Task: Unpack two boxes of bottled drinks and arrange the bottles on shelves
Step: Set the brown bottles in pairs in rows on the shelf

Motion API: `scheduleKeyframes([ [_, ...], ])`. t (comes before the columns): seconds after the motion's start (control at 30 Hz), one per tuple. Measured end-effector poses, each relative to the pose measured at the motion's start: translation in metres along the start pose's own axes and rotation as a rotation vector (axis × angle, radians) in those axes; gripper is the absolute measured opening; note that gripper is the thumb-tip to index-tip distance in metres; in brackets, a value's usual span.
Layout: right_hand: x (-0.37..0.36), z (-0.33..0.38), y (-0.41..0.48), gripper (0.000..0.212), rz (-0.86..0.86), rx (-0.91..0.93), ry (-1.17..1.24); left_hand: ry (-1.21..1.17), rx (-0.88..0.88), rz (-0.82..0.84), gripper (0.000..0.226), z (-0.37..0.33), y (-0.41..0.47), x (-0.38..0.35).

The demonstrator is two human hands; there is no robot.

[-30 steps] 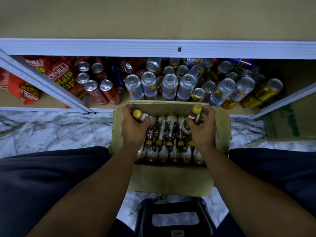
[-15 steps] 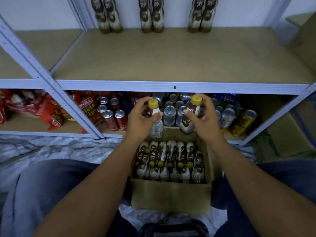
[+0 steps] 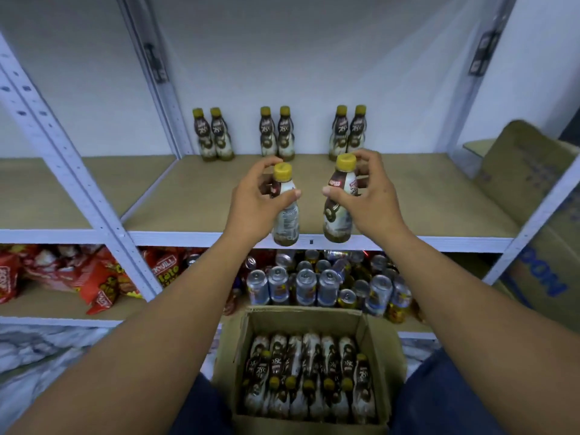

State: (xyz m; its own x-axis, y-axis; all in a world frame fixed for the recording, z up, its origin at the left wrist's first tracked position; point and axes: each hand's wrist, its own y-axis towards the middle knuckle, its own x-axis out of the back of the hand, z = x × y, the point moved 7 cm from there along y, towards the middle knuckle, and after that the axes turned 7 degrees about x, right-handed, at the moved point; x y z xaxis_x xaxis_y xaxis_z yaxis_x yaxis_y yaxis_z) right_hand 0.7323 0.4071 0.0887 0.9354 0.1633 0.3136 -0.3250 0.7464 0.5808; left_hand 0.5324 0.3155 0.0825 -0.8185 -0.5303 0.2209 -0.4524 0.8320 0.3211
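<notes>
Head view, yellow-capped bottles (image 3: 337, 215) — brown-and-cream sleeves

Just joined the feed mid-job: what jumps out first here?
Two yellow-capped Kopiko bottles are held above the front edge of the upper shelf: the left bottle in the left hand, the right bottle in the right hand. Six matching bottles stand in three pairs at its back, and the open cardboard box below holds more.

A single head-worn wide-angle view faces forward and slightly down at the shelf (image 3: 194, 196), close above the open box (image 3: 301, 318) below it, forearms reaching in from beneath.
</notes>
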Motion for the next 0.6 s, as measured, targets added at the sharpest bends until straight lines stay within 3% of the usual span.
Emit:
scheduleKeyframes([
  [0.6,-0.03,-0.085,0.061,0.067,-0.023,0.007,-0.113,0.09,-0.013,-0.044,0.055,0.056,0.087,-0.024],
])
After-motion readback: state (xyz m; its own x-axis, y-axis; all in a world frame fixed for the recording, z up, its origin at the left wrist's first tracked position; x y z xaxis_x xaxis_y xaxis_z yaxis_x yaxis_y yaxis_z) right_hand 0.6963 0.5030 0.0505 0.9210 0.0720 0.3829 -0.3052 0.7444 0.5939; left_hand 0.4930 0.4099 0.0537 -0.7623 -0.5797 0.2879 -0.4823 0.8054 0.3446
